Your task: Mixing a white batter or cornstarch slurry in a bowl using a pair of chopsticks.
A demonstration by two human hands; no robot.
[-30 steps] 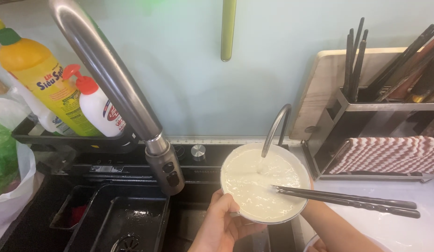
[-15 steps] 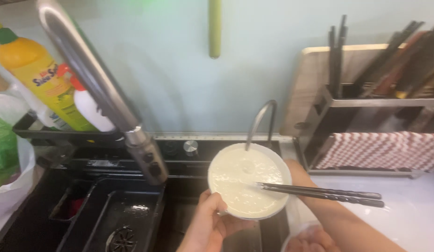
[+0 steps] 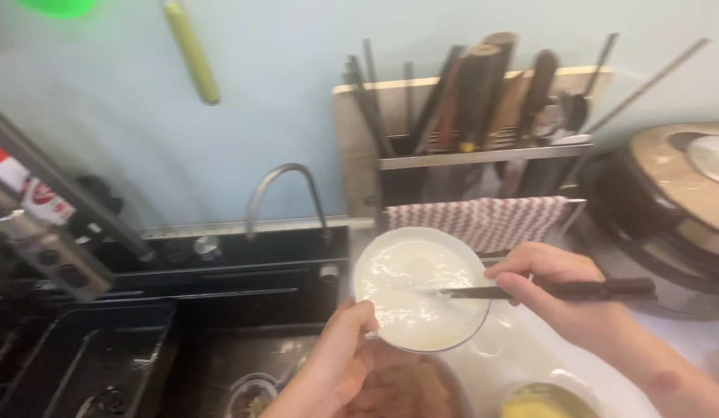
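My left hand (image 3: 336, 364) holds a white bowl (image 3: 420, 288) by its near left rim, at the right edge of the black sink (image 3: 89, 348). The bowl is filled with a pale milky liquid and tilts slightly toward me. My right hand (image 3: 557, 290) grips dark chopsticks (image 3: 522, 292) whose tips lie in the liquid. Below the bowl sits a round dish with pinkish contents (image 3: 398, 391), partly hidden by my left hand.
A small curved tap (image 3: 286, 197) stands behind the sink. A knife and utensil rack (image 3: 468, 147) with a striped cloth (image 3: 483, 217) is behind the bowl. A round cooker (image 3: 677, 201) sits right. Bottles (image 3: 34, 209) are left; a yellow-filled bowl (image 3: 545, 402) is bottom right.
The view has swung right, so the large faucet has left the frame and the cooker appears. The bowl and chopsticks have moved from over the sink toward the counter edge.
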